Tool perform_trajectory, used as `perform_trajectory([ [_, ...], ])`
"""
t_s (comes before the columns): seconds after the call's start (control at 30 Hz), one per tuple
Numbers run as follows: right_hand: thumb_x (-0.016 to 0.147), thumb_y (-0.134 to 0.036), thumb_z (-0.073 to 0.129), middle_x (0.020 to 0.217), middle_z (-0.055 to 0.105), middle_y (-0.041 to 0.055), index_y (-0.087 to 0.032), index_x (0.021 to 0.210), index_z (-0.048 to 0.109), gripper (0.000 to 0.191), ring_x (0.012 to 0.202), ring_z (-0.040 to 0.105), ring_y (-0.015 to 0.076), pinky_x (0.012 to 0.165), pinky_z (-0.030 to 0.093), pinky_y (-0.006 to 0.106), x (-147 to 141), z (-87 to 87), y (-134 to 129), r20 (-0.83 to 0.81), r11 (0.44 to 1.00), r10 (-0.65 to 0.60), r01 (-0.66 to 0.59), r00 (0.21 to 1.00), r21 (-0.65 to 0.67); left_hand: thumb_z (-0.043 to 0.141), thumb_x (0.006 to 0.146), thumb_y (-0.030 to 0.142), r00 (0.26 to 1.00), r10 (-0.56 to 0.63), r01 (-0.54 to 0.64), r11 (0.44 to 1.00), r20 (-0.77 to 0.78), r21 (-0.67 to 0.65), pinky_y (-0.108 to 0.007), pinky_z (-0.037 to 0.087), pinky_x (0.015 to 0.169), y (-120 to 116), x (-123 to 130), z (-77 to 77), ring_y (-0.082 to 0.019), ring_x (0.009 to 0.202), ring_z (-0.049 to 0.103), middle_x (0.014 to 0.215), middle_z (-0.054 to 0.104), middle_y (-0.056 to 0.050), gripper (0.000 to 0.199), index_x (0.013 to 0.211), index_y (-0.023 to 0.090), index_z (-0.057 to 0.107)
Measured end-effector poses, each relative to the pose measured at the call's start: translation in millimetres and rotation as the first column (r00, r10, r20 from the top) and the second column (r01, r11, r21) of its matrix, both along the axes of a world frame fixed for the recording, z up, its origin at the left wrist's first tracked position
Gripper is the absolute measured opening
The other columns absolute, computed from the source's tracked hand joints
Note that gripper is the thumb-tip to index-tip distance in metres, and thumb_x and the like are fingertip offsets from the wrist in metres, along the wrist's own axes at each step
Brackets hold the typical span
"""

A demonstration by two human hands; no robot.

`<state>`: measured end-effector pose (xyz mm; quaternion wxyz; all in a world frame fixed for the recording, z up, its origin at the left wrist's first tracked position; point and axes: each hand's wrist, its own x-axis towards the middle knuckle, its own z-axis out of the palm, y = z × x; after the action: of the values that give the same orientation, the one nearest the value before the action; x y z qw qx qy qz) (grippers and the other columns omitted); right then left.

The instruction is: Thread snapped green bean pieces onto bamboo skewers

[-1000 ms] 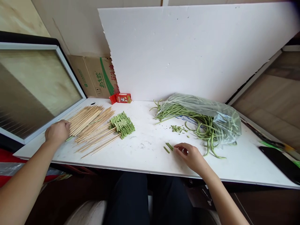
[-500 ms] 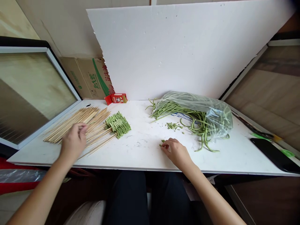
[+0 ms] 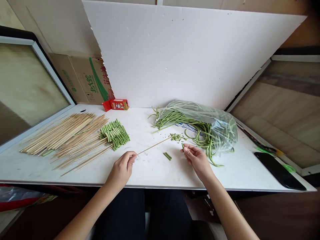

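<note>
My left hand [image 3: 123, 165] pinches one end of a thin wooden skewer [image 3: 153, 145], whose far tip points up and right toward the small bean scraps [image 3: 178, 137]. In my right hand [image 3: 196, 158], a short piece of green bean [image 3: 183, 146] is held between thumb and fingers. Cut bean pieces [image 3: 167, 156] lie on the white table between my hands. At left, bean pieces threaded on skewers [image 3: 115, 134] lie side by side, with a pile of bare skewers [image 3: 60, 131] beyond them.
Long green beans [image 3: 185, 117] spill from a clear plastic bag [image 3: 225, 125] at the back right. A black phone [image 3: 277, 170] lies near the right edge. A red box [image 3: 118, 104] and a cardboard carton [image 3: 85, 80] stand at the back left, beside a white board [image 3: 160, 53].
My left hand has moved right from the skewer pile and now holds a skewer. My right hand has lifted a bean piece off the table, leaving others there. The view has shifted slightly.
</note>
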<state>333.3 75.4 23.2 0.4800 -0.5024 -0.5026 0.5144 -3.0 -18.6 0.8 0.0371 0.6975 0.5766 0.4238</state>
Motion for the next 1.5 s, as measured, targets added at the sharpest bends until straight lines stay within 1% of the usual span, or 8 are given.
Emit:
perform_trajectory([
  [0.1, 0.066, -0.059, 0.095, 0.095, 0.076, 0.0092, -0.02, 0.101, 0.081, 0.054, 0.07, 0.057, 0.0165, 0.05, 0.041, 0.026, 0, -5.2, 3, -0.118, 0.998, -0.058, 0.058, 0.991, -0.006, 0.047, 0.109, 0.025, 1.0, -0.017, 0.017, 1.0, 0.005, 0.003, -0.03, 0.06, 0.075, -1, -1, -6.5, -0.019, 0.081, 0.076, 0.093, 0.076, -0.005, 0.017, 0.114, 0.024, 0.063],
  [0.23, 0.068, -0.052, 0.098, 0.102, 0.076, 0.0095, -0.023, 0.096, 0.084, 0.042, 0.084, 0.063, 0.0192, 0.056, 0.047, 0.025, -2, -8.1, 3, -0.241, 0.996, -0.075, 0.063, 0.968, -0.054, 0.049, 0.109, 0.021, 0.999, -0.028, 0.028, 0.999, -0.017, 0.028, -0.029, 0.059, 0.078, -5, -1, -9.2, -0.018, 0.086, 0.075, 0.097, 0.075, -0.005, 0.016, 0.114, 0.021, 0.064],
  [0.33, 0.069, -0.049, 0.098, 0.105, 0.077, 0.0097, -0.025, 0.096, 0.085, 0.039, 0.091, 0.066, 0.0216, 0.057, 0.049, 0.025, -4, -8.8, 1, -0.266, 0.992, -0.12, 0.105, 0.956, -0.071, 0.051, 0.108, 0.018, 0.998, -0.064, 0.065, 0.998, -0.024, 0.021, -0.028, 0.058, 0.086, -6, 0, -8.7, -0.018, 0.096, 0.074, 0.104, 0.075, -0.007, 0.015, 0.116, 0.021, 0.063],
  [0.47, 0.069, -0.05, 0.098, 0.102, 0.078, 0.0098, -0.025, 0.098, 0.086, 0.04, 0.086, 0.064, 0.0204, 0.055, 0.046, 0.026, -6, -11.3, 0, -0.216, 0.992, -0.126, 0.117, 0.968, -0.054, 0.052, 0.108, 0.017, 0.996, -0.083, 0.083, 0.997, -0.01, 0.0, -0.029, 0.058, 0.09, -6, 1, -8.6, -0.019, 0.102, 0.073, 0.108, 0.073, -0.007, 0.016, 0.118, 0.021, 0.064],
  [0.63, 0.07, -0.052, 0.097, 0.097, 0.079, 0.0083, -0.025, 0.099, 0.087, 0.041, 0.077, 0.061, 0.0182, 0.055, 0.044, 0.028, -5, -15.2, -1, -0.161, 0.989, -0.145, 0.145, 0.976, -0.015, 0.053, 0.108, 0.019, 0.991, -0.135, 0.134, 0.99, -0.013, -0.036, -0.029, 0.057, 0.089, -6, 0, -8.0, -0.019, 0.1, 0.072, 0.107, 0.073, -0.007, 0.016, 0.117, 0.021, 0.065],
  [0.93, 0.08, -0.056, 0.089, 0.102, 0.082, 0.01, -0.025, 0.1, 0.086, 0.037, 0.085, 0.069, 0.0232, 0.06, 0.049, 0.031, -5, -17.4, -3, -0.109, 0.997, -0.04, 0.048, 0.993, 0.066, 0.055, 0.107, 0.018, 0.983, -0.179, 0.178, 0.983, -0.032, -0.039, -0.025, 0.055, 0.081, -7, -2, -7.9, -0.015, 0.09, 0.069, 0.103, 0.07, -0.005, 0.017, 0.118, 0.021, 0.068],
  [1.27, 0.076, -0.058, 0.091, 0.098, 0.082, 0.0099, -0.023, 0.098, 0.083, 0.042, 0.085, 0.069, 0.0243, 0.06, 0.049, 0.032, -9, -10.2, -5, -0.067, 0.996, -0.056, 0.061, 0.996, 0.06, 0.056, 0.107, 0.019, 0.981, -0.181, 0.179, 0.983, -0.066, -0.038, -0.024, 0.053, 0.074, -8, 0, -4.4, -0.012, 0.077, 0.062, 0.098, 0.068, -0.003, 0.016, 0.117, 0.02, 0.069],
  [1.5, 0.076, -0.06, 0.09, 0.098, 0.082, 0.01, -0.023, 0.098, 0.082, 0.044, 0.084, 0.069, 0.025, 0.06, 0.049, 0.033, -10, -9.7, -5, -0.049, 0.995, -0.064, 0.067, 0.997, 0.068, 0.055, 0.108, 0.019, 0.982, -0.175, 0.173, 0.984, -0.072, -0.034, -0.025, 0.053, 0.074, -8, 1, -1.8, -0.012, 0.074, 0.061, 0.096, 0.067, -0.004, 0.017, 0.117, 0.02, 0.069],
])
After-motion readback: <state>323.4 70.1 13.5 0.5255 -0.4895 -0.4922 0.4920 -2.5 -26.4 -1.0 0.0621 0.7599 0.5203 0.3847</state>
